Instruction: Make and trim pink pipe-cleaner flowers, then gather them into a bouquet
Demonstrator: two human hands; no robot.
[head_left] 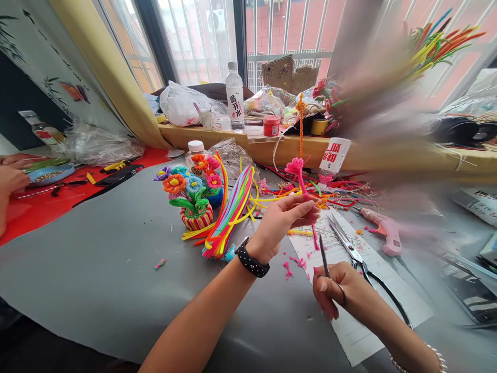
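My left hand (281, 221) is closed in a pinch on a pink pipe-cleaner flower (295, 168), holding its stem upright above the grey table mat (116, 269). My right hand (337, 291) sits just below and right of it, fingers closed round a thin dark tool (323, 257) whose tip points up at the stem's lower end. Pink fluff scraps (289, 268) lie under both hands. Open scissors (349, 246) rest on a printed paper sheet (368, 290) to the right.
A bundle of coloured pipe cleaners (233, 210) and a finished flower pot (194, 199) lie left of my hands. A pink glue gun (384, 230), a water bottle (235, 98) and a cluttered wooden sill (272, 145) are beyond. Another person's hand (10, 178) rests on the red cloth far left.
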